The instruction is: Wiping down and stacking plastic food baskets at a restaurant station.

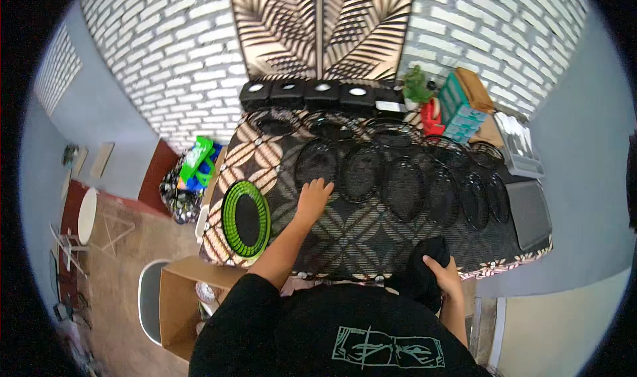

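My left hand (314, 198) reaches over the table with its fingers spread, at the near edge of a black oval tray (316, 162); whether it touches the tray I cannot tell. At the table's front edge my right hand (444, 271) grips a bunched black cloth (428, 257). More dark oval trays, one of them (362, 173) just right of my left hand, stretch across the table to the right. A green and black oval basket (227, 223) lies to the left of my left forearm.
Black boxes (322, 98) line the table's back. At back right stand a potted plant (417, 84), a red item (432, 118) and teal boxes (460, 108). A grey rectangular tray (529, 215) lies far right. An open cardboard box (174, 302) is at lower left.
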The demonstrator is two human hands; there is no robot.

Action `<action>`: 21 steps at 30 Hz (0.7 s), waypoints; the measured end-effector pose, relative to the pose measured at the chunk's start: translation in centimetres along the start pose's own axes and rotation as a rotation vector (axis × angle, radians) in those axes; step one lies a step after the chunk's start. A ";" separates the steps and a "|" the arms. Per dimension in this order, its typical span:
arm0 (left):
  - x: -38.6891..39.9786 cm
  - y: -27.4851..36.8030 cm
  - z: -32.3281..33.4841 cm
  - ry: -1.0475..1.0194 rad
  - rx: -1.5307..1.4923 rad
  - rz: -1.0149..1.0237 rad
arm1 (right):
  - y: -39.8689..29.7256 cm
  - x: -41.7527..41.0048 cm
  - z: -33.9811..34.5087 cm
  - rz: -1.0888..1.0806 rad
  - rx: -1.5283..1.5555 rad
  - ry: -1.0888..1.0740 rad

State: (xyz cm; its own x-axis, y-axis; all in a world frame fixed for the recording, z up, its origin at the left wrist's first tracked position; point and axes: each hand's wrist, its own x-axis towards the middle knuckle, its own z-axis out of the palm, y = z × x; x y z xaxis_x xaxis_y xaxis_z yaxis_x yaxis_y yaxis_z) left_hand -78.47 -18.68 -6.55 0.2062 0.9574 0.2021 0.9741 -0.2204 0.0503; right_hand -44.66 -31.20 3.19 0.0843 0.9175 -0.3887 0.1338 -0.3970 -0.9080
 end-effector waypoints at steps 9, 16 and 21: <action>-9.4 -3.3 -7.0 0.307 -0.028 -0.447 | -2.8 0.3 7.1 -0.103 -0.038 -0.141; -15.3 -4.2 -6.6 0.041 -0.168 -0.570 | -6.1 1.4 12.6 -0.126 -0.150 -0.226; -15.7 -4.5 -8.0 0.141 -0.268 -0.626 | -7.5 1.1 14.3 -0.185 -0.162 -0.365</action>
State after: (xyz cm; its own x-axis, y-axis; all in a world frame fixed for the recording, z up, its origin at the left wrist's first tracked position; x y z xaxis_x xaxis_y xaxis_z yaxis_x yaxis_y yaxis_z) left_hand -86.80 -34.25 -2.16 -0.4188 0.8900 0.1804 0.8455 0.3097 0.4351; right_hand -59.71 -26.88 7.38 -0.3060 0.9106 -0.2777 0.2697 -0.1968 -0.9426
